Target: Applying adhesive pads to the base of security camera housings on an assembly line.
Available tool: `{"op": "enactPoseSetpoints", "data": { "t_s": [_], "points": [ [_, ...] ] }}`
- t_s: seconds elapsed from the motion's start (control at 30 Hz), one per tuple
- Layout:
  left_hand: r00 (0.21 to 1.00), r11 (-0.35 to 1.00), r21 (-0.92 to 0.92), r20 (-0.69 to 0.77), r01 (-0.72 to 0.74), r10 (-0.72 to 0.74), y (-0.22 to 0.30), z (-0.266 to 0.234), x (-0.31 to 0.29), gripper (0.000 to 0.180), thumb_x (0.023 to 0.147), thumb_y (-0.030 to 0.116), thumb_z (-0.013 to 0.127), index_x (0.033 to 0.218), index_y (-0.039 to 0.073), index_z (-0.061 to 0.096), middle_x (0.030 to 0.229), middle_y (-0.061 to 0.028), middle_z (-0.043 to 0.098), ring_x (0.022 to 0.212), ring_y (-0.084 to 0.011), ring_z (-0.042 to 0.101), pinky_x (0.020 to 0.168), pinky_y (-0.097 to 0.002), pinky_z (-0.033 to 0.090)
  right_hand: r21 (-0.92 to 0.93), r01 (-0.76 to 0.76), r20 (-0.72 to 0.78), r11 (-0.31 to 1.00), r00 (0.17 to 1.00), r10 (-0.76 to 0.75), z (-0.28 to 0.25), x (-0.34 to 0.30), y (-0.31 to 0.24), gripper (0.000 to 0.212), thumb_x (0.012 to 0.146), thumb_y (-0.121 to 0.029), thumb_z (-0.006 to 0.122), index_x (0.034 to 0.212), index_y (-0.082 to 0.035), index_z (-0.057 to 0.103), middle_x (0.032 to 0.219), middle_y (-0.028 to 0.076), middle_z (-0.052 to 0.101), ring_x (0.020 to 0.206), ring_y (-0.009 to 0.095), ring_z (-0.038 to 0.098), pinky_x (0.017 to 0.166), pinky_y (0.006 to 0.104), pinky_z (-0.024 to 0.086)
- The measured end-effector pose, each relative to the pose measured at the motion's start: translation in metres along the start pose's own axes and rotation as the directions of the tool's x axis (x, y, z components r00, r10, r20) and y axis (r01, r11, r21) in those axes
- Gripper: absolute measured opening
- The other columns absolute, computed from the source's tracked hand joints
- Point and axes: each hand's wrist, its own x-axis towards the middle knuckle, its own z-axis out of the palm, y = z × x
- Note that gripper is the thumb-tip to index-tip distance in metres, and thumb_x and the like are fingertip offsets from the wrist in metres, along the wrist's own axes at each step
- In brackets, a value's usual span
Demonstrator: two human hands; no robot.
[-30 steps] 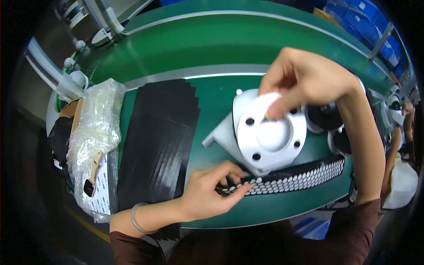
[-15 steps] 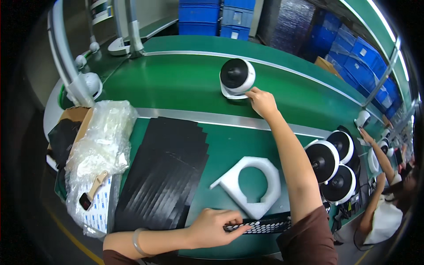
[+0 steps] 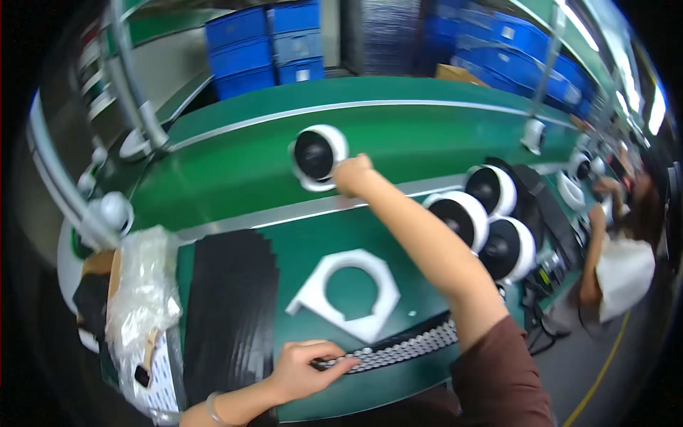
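Two hands in play: the right hand reaches far out past the metal rail, the left hand rests low by the near edge of the worktop
Step in hand: seemingly the handling of a dome-shaped device over at the green belt; whether its base rests there or hangs just above, I cannot tell
Right fingers: at the device's lower right edge, blurred; I cannot tell whether they grasp it or have let go
Left fingers: thumb and fingertips pinch the left end of the dotted strip
Next move calls for: in my judgement, a level base under the device before any release, and a steady pinch on the strip
Device: smooth, glossy white shell, rounded, with a matte-looking black disc for a front
Strip: long, dark and slightly curved, carrying close rows of small pale ovals
White ring: thick, foam-like, angular outside, round opening, one pointed arm; it lies between strip and rail
Black sheets: flat, overlapped, stepped at the right edge, faintly shiny
Plastic wrap: clear, crumpled, with a pale-strapped watch on its lower part
Three similar domes: clustered to the right of the right forearm, black faces within white rims
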Motion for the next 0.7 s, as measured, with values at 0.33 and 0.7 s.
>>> {"op": "enactPoseSetpoints", "data": {
  "t_s": [0.33,0.7],
  "points": [
    [0.993,0.992,0.063,0.009,0.114,-0.115,-0.001,-0.006,0.001,0.014,0.067,0.010,0.071,0.063,0.001,0.062,0.060,-0.0068,0.061,0.051,-0.0133,0.057,0.048,-0.0223,0.042,0.608,-0.257,-0.287,0.751,0.811,0.510,-0.015,-0.001,-0.023,0.122,0.044,-0.044,0.082,0.137,-0.023,0.005,0.136,0.026,0.015,0.101,0.049,0.046,0.069,0.0510,0.050],
    [0.997,0.993,-0.114,0.080,0.014,-0.005,-0.008,-0.001,-0.007,0.019,0.074,0.021,0.066,0.072,0.002,0.062,0.069,-0.0074,0.061,0.060,-0.0202,0.059,0.054,-0.0276,0.046,0.490,-0.194,-0.408,0.850,0.811,0.420,0.016,0.015,0.032,0.108,0.050,-0.024,0.081,0.133,-0.040,0.015,0.141,0.012,0.013,0.126,0.034,0.025,0.092,0.0627,0.026]
  ]
}}
